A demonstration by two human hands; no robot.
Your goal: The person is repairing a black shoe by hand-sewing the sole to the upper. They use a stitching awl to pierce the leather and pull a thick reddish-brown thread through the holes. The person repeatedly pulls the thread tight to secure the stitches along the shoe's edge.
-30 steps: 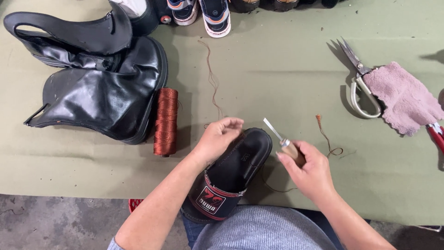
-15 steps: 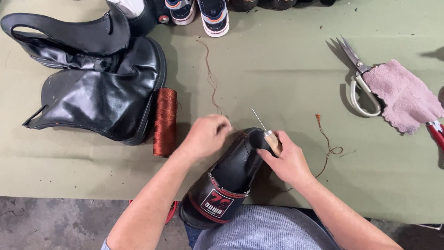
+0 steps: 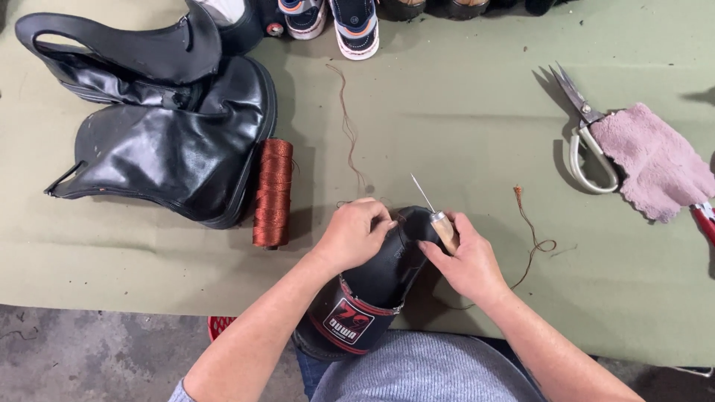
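A black slide sandal with a red-trimmed strap lies at the near edge of the green table, its heel hanging toward me. My left hand grips the sandal's toe end and pinches brown thread there. My right hand rests on the sandal's right edge and holds a sewing awl with a wooden handle, its metal needle pointing up and away. A brown thread runs from the sandal across the table toward the far side.
A spool of rust-brown thread lies left of the sandal, beside black leather boots. Scissors and a pink cloth are at the right. A loose thread piece lies near my right hand. Sneakers line the far edge.
My right hand with the awl has moved left onto the sandal's edge. My left hand has shifted slightly on the toe end, and the sandal has tilted a little.
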